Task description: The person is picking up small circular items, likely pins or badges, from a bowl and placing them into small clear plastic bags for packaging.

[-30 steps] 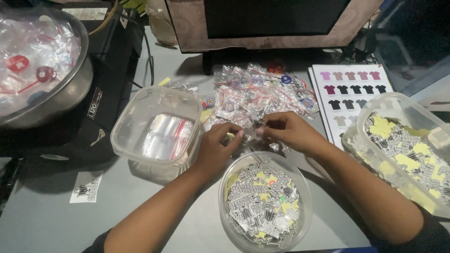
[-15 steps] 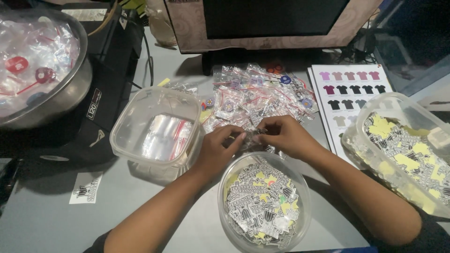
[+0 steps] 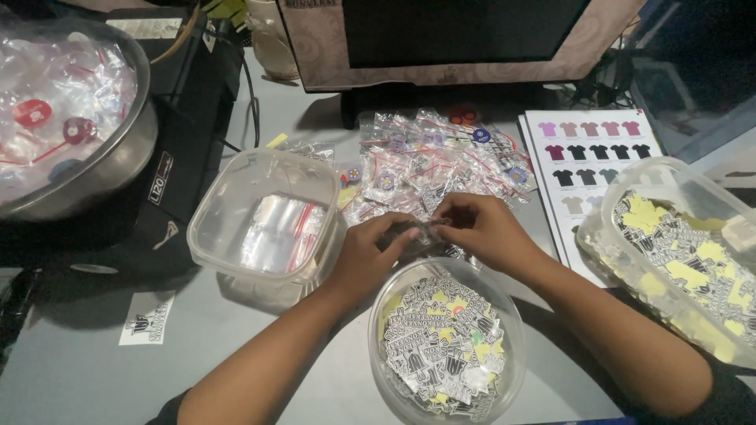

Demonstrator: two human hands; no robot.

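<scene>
L hand (image 3: 370, 256) + R hand (image 3: 480, 230) fingers pinched on small clear bag (image 3: 425, 230).

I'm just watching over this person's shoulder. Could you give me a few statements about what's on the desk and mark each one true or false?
1. Both hands, left hand and right hand, meet over a small clear bag. True.
2. The round tub near the person is empty. False: it holds black, white and yellow stickers.
3. A sheet of shirt pictures lies to the right of the bag pile. True.
4. The metal bowl sits at the far right. False: it is at the far left.
5. The square tub holds clear bags. True.
</scene>
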